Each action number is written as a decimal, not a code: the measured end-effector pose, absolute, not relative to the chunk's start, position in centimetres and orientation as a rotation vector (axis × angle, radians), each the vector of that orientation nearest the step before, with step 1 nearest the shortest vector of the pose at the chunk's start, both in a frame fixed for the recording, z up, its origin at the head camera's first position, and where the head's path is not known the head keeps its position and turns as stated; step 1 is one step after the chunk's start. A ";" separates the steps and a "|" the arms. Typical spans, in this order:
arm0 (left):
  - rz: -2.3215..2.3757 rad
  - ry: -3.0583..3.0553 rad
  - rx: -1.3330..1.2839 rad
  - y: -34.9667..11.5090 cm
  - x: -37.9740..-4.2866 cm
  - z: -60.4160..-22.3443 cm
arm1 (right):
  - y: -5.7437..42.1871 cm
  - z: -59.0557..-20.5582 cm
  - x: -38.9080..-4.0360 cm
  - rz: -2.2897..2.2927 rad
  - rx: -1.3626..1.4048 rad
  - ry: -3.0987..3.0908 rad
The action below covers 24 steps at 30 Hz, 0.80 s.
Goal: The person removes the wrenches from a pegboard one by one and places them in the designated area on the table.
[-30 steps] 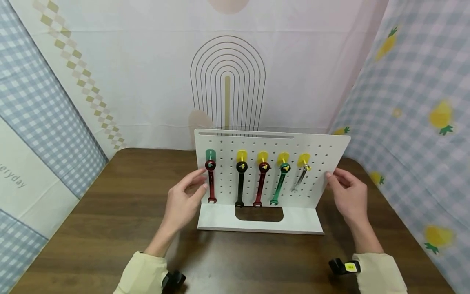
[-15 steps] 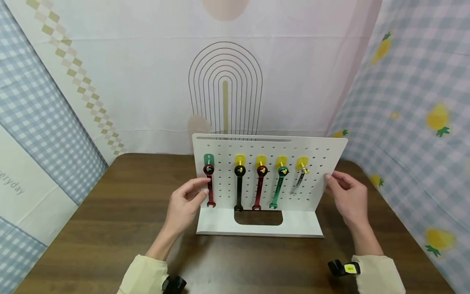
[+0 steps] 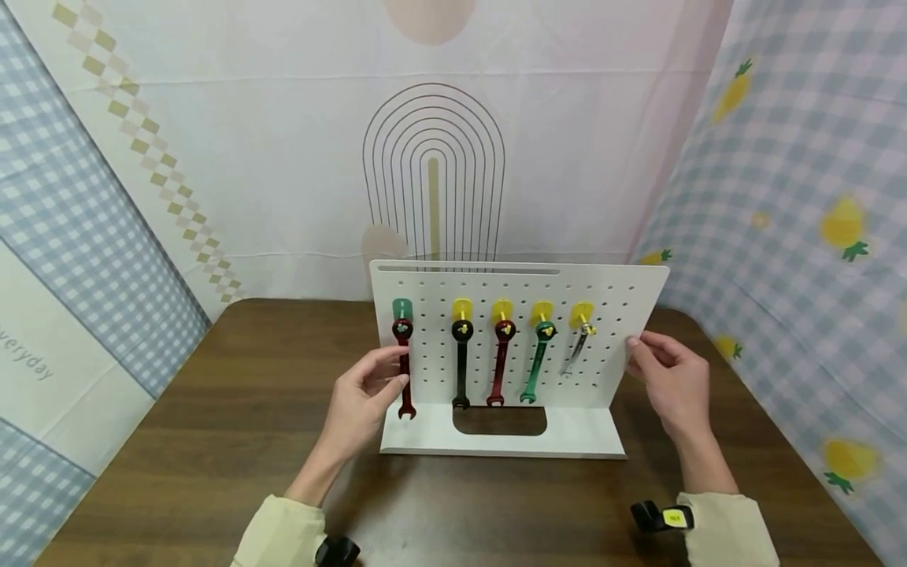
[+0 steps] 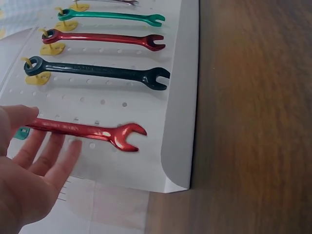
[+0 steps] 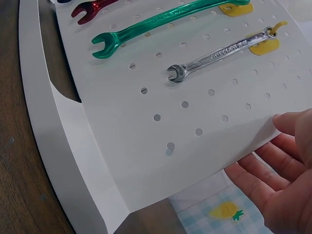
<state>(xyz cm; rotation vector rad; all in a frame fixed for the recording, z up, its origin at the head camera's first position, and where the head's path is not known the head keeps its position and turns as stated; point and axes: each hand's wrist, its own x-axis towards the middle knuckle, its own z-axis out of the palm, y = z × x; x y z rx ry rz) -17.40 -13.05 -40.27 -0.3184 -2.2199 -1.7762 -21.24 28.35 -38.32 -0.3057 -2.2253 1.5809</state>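
Observation:
A white pegboard [image 3: 432, 370] stands upright on the table with several wrenches hung on hooks. At its left end my left hand [image 3: 364, 398] pinches the shaft of a red wrench [image 3: 406, 405], thumb on one side and fingers on the other. That wrench's ring end is at a green hook [image 3: 402, 307], and its open end [image 4: 127, 137] stands off the board in the left wrist view. My right hand [image 3: 673, 378] holds the board's right edge, thumb on the front and fingers behind [image 5: 280, 163].
On yellow hooks hang a black wrench [image 3: 462, 362], another red wrench [image 3: 500, 362], a green wrench [image 3: 540, 362] and a small silver wrench [image 5: 219, 53]. The board's base [image 3: 425, 437] rests on a brown wooden table [image 3: 234, 394]. Patterned cloths surround the table.
My left hand has moved right and taken hold of the left red wrench, whose lower end now sits lower and away from the board. My right hand has stayed on the board's edge.

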 end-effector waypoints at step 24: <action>-1.738 -2.204 -0.372 -13.1 -15.5 -39.1 | 28.3 -38.1 -21.2 1.543 -0.310 -2.289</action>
